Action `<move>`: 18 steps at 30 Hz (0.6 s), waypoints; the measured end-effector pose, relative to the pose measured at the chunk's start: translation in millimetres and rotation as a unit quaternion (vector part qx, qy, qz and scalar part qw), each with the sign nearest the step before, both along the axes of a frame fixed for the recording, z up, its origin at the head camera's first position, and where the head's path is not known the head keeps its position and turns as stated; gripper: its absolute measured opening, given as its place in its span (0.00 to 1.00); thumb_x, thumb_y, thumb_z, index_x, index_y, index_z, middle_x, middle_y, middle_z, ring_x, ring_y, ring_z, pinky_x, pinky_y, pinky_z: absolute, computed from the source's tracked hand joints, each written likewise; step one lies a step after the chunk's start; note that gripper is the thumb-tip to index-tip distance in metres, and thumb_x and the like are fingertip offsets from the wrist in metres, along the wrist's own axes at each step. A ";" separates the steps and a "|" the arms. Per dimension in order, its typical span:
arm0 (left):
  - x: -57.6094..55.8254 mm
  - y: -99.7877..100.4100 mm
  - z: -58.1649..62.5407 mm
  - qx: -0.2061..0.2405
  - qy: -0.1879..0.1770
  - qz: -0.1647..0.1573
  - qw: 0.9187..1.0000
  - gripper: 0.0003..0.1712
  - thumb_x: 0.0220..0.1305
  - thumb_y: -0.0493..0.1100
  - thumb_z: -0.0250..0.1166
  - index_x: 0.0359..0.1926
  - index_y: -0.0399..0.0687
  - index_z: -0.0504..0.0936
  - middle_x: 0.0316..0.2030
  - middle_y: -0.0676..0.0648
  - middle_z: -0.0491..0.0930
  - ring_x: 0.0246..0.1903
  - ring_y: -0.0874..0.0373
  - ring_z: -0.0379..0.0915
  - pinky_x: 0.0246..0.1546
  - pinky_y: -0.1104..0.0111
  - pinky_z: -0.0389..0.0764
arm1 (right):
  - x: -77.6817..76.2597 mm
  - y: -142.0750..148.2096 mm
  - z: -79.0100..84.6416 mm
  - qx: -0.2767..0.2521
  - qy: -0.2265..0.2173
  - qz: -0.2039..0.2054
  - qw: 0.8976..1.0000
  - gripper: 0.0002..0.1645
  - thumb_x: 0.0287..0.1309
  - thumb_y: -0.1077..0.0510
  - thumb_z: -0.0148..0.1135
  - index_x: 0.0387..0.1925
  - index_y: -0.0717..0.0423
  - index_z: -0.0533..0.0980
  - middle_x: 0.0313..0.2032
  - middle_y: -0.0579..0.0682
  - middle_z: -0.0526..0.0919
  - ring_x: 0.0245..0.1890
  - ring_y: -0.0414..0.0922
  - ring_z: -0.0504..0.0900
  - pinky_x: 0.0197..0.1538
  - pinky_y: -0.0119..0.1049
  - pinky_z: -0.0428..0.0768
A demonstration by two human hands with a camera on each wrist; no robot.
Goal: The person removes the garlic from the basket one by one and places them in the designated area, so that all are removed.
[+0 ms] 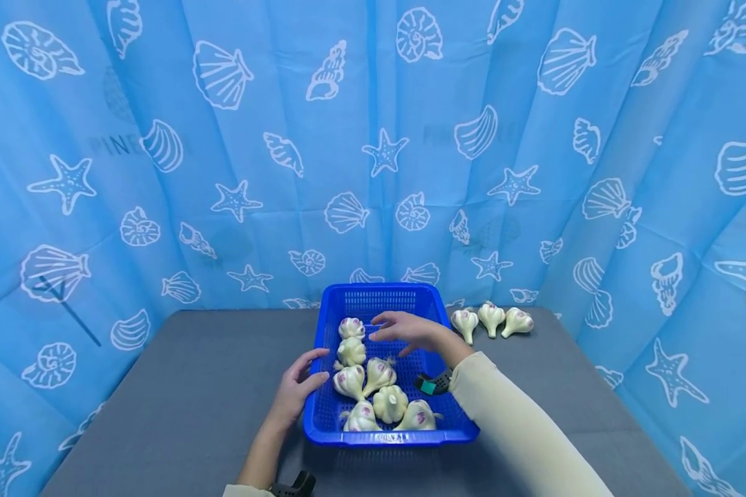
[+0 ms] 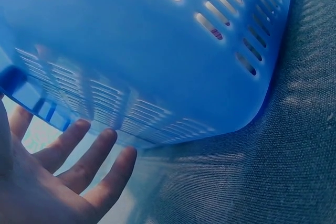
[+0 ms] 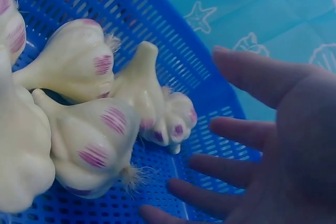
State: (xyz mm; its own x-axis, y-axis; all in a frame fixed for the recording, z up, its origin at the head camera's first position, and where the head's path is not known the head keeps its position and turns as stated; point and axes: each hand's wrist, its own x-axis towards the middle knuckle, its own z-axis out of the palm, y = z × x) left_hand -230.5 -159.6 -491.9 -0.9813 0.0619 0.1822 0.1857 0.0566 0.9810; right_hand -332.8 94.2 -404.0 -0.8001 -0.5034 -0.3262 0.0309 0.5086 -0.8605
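A blue plastic basket [image 1: 390,436] with slotted walls stands on the table, holding several white garlic bulbs [image 1: 390,404] with purple streaks. The bulbs lie along its left side and near end. My left hand [image 1: 295,390] is at the basket's left rim, thumb by the edge; in the left wrist view its fingers [image 2: 86,162] spread beside the outer wall. Over the basket's far right part hovers my right hand [image 1: 410,331], fingers spread and holding nothing. In the right wrist view garlic bulbs [image 3: 100,145] lie to the left of that hand, apart from its fingertips.
Three more garlic bulbs [image 1: 491,317] lie on the grey tabletop [image 1: 224,386] to the right of the basket's far end. Behind the table hangs a blue curtain [image 1: 373,172] with white shell and starfish prints.
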 end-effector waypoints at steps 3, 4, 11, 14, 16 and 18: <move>0.1 -0.4 -0.5 -0.001 -0.001 0.001 1.000 0.22 0.67 0.41 0.61 0.61 0.49 0.75 0.62 0.36 0.69 0.58 0.36 0.68 0.52 0.45 0.74 | -0.2 -7.6 -4.1 0.041 0.003 0.033 0.999 0.37 0.61 0.48 0.65 0.68 0.56 0.65 0.64 0.60 0.68 0.64 0.60 0.66 0.52 0.62 0.74; -0.1 -0.3 -0.7 -0.001 -0.001 0.000 1.000 0.22 0.67 0.41 0.61 0.61 0.49 0.75 0.63 0.36 0.69 0.59 0.36 0.67 0.53 0.45 0.73 | -0.1 -9.9 -5.0 0.053 0.004 0.041 0.998 0.36 0.61 0.49 0.65 0.67 0.56 0.66 0.64 0.60 0.68 0.63 0.60 0.67 0.52 0.62 0.74; -0.7 0.3 -1.1 0.000 0.003 0.000 1.000 0.22 0.66 0.40 0.62 0.61 0.49 0.75 0.62 0.37 0.69 0.59 0.35 0.67 0.53 0.45 0.73 | 5.7 -19.7 -10.5 0.117 -0.005 0.081 0.990 0.34 0.57 0.54 0.69 0.64 0.52 0.69 0.64 0.62 0.67 0.60 0.60 0.70 0.51 0.61 0.74; -1.5 0.1 -1.8 -0.003 0.007 0.002 1.000 0.22 0.66 0.40 0.61 0.61 0.48 0.75 0.62 0.37 0.69 0.59 0.36 0.67 0.53 0.45 0.73 | 6.3 -20.1 -13.3 0.132 -0.008 0.088 0.987 0.36 0.56 0.56 0.70 0.66 0.50 0.67 0.63 0.62 0.68 0.60 0.60 0.71 0.52 0.62 0.74; -2.3 -0.2 -2.3 -0.002 0.007 0.003 1.000 0.22 0.66 0.40 0.62 0.61 0.48 0.75 0.62 0.37 0.70 0.58 0.36 0.67 0.53 0.46 0.73 | 5.9 -19.5 -15.3 0.140 -0.006 0.093 0.986 0.38 0.56 0.57 0.70 0.67 0.49 0.66 0.62 0.62 0.70 0.60 0.60 0.71 0.52 0.62 0.73; -2.6 -0.4 -2.5 -0.001 0.009 0.004 1.000 0.22 0.66 0.39 0.62 0.61 0.47 0.75 0.61 0.36 0.70 0.58 0.36 0.68 0.52 0.47 0.74 | 5.7 -18.7 -16.8 0.147 -0.002 0.100 0.984 0.39 0.55 0.57 0.70 0.68 0.47 0.65 0.62 0.61 0.71 0.60 0.59 0.71 0.53 0.62 0.73</move>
